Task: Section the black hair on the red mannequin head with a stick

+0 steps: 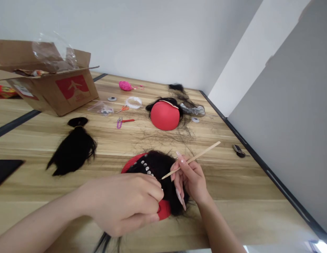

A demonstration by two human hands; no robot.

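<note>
A red dome-shaped form (130, 162), partly covered by black hair (163, 161), lies on the table in front of me. Several small round silver studs (147, 168) run in a line across it. My left hand (129, 202) is closed over its near left side, with a lock of black hair (103, 242) trailing out below; the fingertips are partly hidden. Between the fingers of my right hand (188, 175) is a thin wooden stick (202, 152), slanting down to the left. Its narrow tip reaches the hair beside my left fingers.
Farther back sits a second red dome (165, 116) with black hair. A tied black hair bundle (73, 151) lies left, below an open cardboard box (58, 91). Orange scissors (123, 109), a red-handled tool (128, 120), pink yarn (125, 85) and a car key (239, 151) are scattered around.
</note>
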